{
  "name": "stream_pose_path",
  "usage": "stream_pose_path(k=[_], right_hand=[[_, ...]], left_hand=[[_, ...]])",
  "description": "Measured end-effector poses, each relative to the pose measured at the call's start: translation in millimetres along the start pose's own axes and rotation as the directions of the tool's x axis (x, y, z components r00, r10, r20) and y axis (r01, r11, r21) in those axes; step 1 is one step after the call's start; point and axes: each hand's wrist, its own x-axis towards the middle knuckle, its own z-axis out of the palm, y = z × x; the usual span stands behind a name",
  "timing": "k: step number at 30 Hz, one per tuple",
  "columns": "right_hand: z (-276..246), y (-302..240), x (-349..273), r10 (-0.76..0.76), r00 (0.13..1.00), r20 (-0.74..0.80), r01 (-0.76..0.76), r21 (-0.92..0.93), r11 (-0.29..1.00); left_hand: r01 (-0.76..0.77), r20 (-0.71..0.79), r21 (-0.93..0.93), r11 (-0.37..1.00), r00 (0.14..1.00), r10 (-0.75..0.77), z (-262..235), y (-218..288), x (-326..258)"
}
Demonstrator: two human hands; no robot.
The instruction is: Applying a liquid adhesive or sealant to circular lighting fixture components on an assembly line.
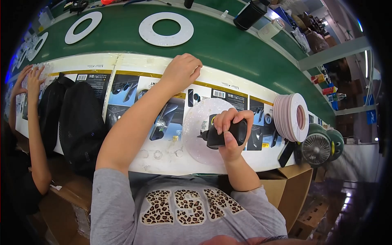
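My right hand (232,132) grips a black handheld power screwdriver (218,139), its dark pointed tip aimed left. It is held over a round white speckled disc (194,118), which lies on the worktop in front of me. My left hand (181,73) is at the far edge of the worktop, beside the green belt, with its fingers curled in. Whatever those fingers may hold is hidden. Small clear round pieces (158,154) lie left of the disc.
White flat rings (185,30) lie along the green belt (118,36). At right stand stacked white rings (281,118), a phone (287,153) and a green fan (316,149). A black bag (83,122) lies left, near a co-worker's hands (32,79). Black bottle (251,14) beyond the belt.
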Motion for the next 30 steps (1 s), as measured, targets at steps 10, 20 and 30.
stream_pose_path(k=[10, 20, 30], right_hand=[[-12, -6, 7, -0.014, 1.000, 0.005, 0.013, 0.196, 0.981], [-8, -19, 8, 0.186, 0.980, 0.071, -0.199, 0.370, 0.908], [-10, -16, -2, 0.191, 0.962, 0.194, -0.244, 0.307, 0.920]], left_hand=[[0.031, 0.031, 0.005, 0.999, 0.999, -0.031, -1, 1, -2], [0.012, 0.016, -0.018, 1.000, 1.000, -0.011, 1, 0, 1], [-0.001, 0.006, 0.003, 1.000, 1.000, 0.001, 1, 0, 0]])
